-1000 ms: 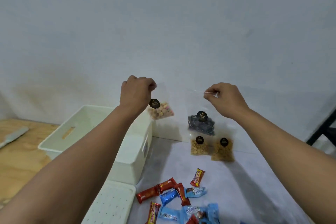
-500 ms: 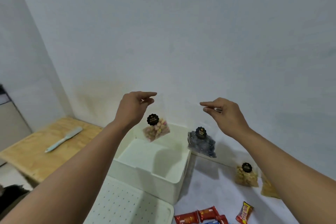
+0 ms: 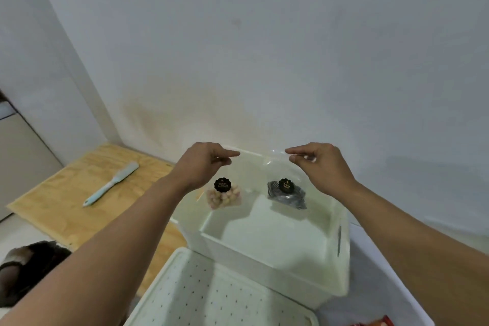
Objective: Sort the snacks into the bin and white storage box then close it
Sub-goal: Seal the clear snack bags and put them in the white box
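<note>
My left hand (image 3: 203,164) pinches the top of a clear bag of pink and beige snacks (image 3: 224,196) with a black sticker. My right hand (image 3: 320,167) pinches the top of a clear bag of dark snacks (image 3: 287,193), also with a black sticker. Both bags hang over the far part of the open white storage box (image 3: 264,254), at about the height of its rim. The box's inside shows nothing else. Its white dotted lid (image 3: 211,299) lies flat in front of the box.
A light blue spatula (image 3: 111,184) lies on a wooden board (image 3: 66,193) to the left. A red snack wrapper (image 3: 381,321) peeks in at the bottom right edge. A dark object (image 3: 29,267) sits at lower left. The white wall stands close behind the box.
Both hands carried their bags leftwards from above the table's snack pile to above the open box, and lowered them towards it. The view swung left with them.
</note>
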